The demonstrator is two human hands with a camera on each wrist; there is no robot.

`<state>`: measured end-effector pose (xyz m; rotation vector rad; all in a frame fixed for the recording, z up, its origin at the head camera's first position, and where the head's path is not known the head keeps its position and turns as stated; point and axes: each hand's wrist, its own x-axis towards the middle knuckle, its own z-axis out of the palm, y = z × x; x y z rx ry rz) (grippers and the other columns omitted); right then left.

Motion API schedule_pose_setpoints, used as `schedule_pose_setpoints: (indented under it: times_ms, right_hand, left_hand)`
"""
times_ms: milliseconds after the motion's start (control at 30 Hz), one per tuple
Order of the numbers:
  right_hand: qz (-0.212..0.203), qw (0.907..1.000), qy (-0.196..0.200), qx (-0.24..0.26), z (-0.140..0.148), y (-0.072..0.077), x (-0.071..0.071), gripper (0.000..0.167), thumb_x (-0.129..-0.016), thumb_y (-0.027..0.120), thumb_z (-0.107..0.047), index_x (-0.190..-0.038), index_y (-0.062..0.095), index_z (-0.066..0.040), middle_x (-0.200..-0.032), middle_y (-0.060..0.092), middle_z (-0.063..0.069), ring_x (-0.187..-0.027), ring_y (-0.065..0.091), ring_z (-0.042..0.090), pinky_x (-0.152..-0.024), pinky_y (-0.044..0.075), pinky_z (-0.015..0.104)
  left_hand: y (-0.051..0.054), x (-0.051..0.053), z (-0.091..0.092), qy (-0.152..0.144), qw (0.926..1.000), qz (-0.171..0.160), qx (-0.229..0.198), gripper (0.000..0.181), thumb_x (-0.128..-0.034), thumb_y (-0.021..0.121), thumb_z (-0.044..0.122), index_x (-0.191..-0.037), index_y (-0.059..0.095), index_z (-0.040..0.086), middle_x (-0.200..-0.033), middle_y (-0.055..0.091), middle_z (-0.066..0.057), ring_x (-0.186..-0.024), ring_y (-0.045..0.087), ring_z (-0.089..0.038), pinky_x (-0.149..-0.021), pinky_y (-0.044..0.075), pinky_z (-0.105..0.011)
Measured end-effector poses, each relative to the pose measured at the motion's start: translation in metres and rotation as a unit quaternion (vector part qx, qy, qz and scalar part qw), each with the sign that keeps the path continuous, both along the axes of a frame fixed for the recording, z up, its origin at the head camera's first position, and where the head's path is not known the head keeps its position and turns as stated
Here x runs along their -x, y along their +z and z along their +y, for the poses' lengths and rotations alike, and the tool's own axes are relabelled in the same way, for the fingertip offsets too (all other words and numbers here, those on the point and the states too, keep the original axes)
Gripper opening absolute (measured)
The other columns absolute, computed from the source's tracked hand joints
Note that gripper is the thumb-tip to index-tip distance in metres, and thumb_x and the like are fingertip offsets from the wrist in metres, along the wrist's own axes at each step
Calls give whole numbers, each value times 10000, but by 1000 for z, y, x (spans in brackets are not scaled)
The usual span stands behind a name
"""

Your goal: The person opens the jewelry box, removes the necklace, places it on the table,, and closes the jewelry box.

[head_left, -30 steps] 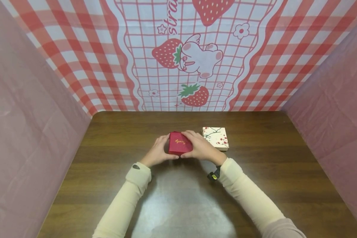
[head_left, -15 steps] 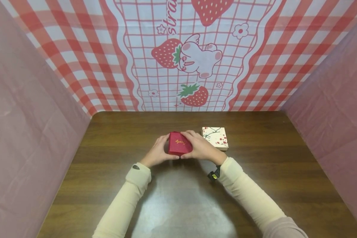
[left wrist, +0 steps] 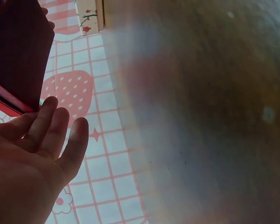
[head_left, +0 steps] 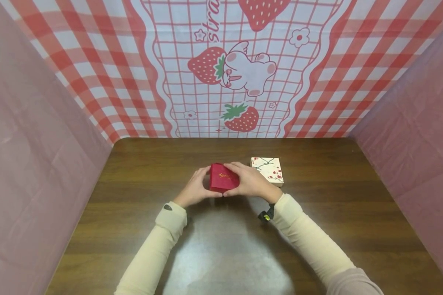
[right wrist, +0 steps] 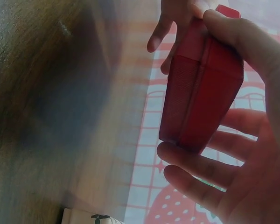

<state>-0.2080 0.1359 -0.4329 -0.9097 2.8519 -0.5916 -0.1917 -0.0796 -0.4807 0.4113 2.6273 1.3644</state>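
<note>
Both hands hold a small red box with gold lettering on its lid (head_left: pixel 221 175), over the middle of the table. My left hand (head_left: pixel 195 189) grips its left side, thumb at the near edge and fingers at the far edge. From the right, my right hand (head_left: pixel 250 180) holds it the same way. The two thumb tips nearly meet in front of the box. In the right wrist view, the red box (right wrist: pixel 200 88) shows a seam between lid and base, and looks closed. The left wrist view has its dark underside (left wrist: pixel 21 51), lifted off the table.
A cream box with red blossoms and dark branches (head_left: pixel 267 170) lies just behind the right hand. The brown wooden table (head_left: pixel 140 164) ends at a strawberry-printed cloth (head_left: pixel 221 110). Pink cloth walls (head_left: pixel 409 102) stand on both sides.
</note>
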Motion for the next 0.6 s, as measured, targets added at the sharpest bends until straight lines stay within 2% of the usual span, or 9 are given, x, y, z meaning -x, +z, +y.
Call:
schedule_pose_setpoints:
  times_ms: [167,467,600]
  right_hand:
    - [12,10000,28,74,1,0,0,970,-659,835,-539,-1434,472,-81,-1379,556,114,-1178,604,262,-957,535,430]
    - [-77,9998,140,153,3,-2,3,946,-654,842,-521,-1418,500,-81,-1334,581,106,-1125,621,247,-926,549,403]
    - [-124,9997,48,217,4,-1,3,941,-654,846,-509,-1414,502,-74,-1302,586,105,-1090,622,239,-907,555,403]
  left_hand:
    - [3,-1,-1,-50,10000,-5,-3,971,-700,869,325,-1485,363,63,-1475,430,-146,-1360,388,-314,-1097,381,-564]
    - [2,-1,-1,-154,9998,-38,91,957,-690,877,323,-1472,380,86,-1464,436,-133,-1328,419,-299,-1081,405,-547]
    - [3,1,1,-248,9996,-8,143,962,-702,865,342,-1480,367,75,-1471,430,-143,-1351,399,-306,-1099,384,-553]
